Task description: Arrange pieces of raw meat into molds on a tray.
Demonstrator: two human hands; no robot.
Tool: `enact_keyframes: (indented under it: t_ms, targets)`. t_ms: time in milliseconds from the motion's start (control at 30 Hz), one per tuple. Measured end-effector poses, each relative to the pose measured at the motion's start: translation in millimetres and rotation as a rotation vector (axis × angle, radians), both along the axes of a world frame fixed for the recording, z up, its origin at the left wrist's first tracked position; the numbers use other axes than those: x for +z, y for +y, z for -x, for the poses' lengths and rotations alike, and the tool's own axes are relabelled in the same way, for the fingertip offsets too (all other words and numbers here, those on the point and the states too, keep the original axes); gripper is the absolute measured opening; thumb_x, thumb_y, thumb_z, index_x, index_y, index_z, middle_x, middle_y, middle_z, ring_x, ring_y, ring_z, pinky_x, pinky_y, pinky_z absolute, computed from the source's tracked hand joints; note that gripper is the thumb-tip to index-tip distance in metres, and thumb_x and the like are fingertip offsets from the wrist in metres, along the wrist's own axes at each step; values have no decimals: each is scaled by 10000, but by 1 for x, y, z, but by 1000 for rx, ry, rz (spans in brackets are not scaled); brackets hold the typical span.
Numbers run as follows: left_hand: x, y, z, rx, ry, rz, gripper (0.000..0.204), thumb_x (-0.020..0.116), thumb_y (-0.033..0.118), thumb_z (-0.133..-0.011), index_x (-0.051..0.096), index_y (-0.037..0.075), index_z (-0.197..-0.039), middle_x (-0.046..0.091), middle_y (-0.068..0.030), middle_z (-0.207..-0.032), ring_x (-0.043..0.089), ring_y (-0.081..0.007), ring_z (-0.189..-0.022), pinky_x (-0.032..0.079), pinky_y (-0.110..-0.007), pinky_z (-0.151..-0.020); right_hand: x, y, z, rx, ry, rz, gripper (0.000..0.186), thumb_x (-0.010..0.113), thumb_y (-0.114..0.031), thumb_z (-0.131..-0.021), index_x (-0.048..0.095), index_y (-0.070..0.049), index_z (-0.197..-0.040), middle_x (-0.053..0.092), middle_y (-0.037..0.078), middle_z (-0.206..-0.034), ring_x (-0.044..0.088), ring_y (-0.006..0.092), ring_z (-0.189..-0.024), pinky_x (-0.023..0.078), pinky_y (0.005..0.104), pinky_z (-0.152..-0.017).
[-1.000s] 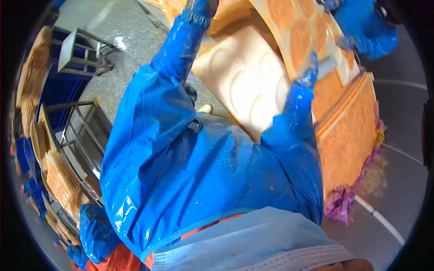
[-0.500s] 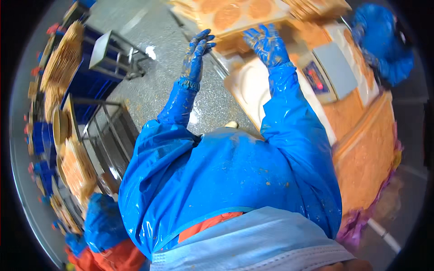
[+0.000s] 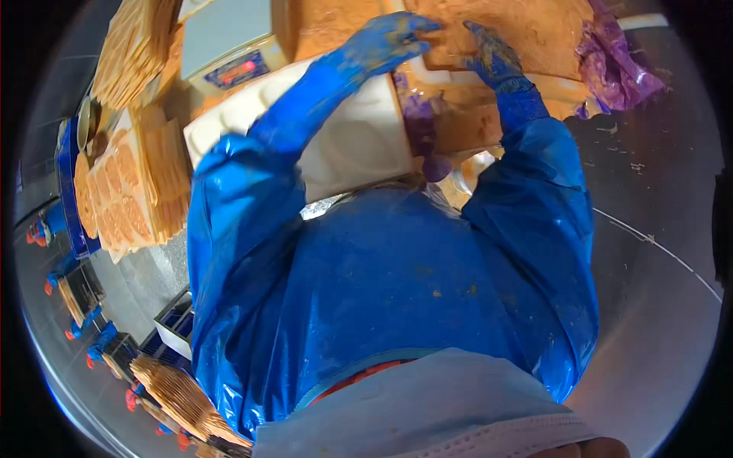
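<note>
My left hand [image 3: 389, 42], in a soiled blue glove, reaches over orange paste-like material [image 3: 534, 34] at the top, fingers apart. My right hand [image 3: 492, 57], also gloved, is at that material's near edge, fingers apart and slightly bent; whether its fingertips press into it is unclear. Below my left forearm lies a white moulded board [image 3: 351, 145] with rounded hollows. A grey box [image 3: 225, 34] with a small panel stands behind it. Purple plastic [image 3: 615, 61] is bunched at the orange material's right end.
Stacks of sheets with orange rounds [image 3: 122, 175] and more layered sheets [image 3: 130, 53] stand at left, beside a blue crate [image 3: 69, 183]. Several distant workers [image 3: 99, 343] in blue show along the left rim, near another stack [image 3: 175, 389]. Grey floor [image 3: 641, 175] lies at right.
My view has swung right, toward the orange material and purple plastic. Both hands moved from near the round-marked sheets to this material. The nearby co-worker at upper right is out of view.
</note>
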State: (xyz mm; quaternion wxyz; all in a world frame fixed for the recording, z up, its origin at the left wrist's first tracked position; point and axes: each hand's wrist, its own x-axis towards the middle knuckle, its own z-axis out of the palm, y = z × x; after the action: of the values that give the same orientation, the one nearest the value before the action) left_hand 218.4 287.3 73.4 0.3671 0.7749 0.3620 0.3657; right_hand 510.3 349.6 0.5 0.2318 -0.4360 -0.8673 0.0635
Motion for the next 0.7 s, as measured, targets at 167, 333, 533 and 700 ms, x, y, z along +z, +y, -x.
enact_keyframes:
  t_ms: [167,333,533,700]
  targets:
    - [6,88,-70,121,930,84,1049,930,253,-684,359,62,-1543,457,-253,-1520,488,-459,-1369,454,-499,-1116,6,27,1,-104,-226,87,897,694,-284,-877,252,-11,-1608,511,264,-1490,491,395,-1390,437,463,-1133]
    - [2,119,-83,105,851,228,940,893,217,-728,396,48,-1507,411,-252,-1539,450,-452,-1402,447,-509,-1128,-22,107,-6,-268,-236,267,1050,824,-344,-780,261,-28,-1608,468,250,-1523,456,397,-1409,395,460,-1177]
    - [-61,119,-76,85,495,53,879,851,174,-757,414,55,-1509,456,-286,-1480,485,-453,-1358,455,-502,-1110,-41,108,-34,30,-175,336,1041,866,-439,-753,362,-58,-1580,425,245,-1553,457,397,-1400,374,478,-1185]
    - [-12,83,-52,0,577,-79,978,898,246,-707,402,6,-1514,515,-305,-1417,510,-465,-1323,467,-472,-1094,12,47,-68,136,176,686,1141,862,-594,-692,375,-61,-1575,344,225,-1630,323,390,-1513,259,471,-1251]
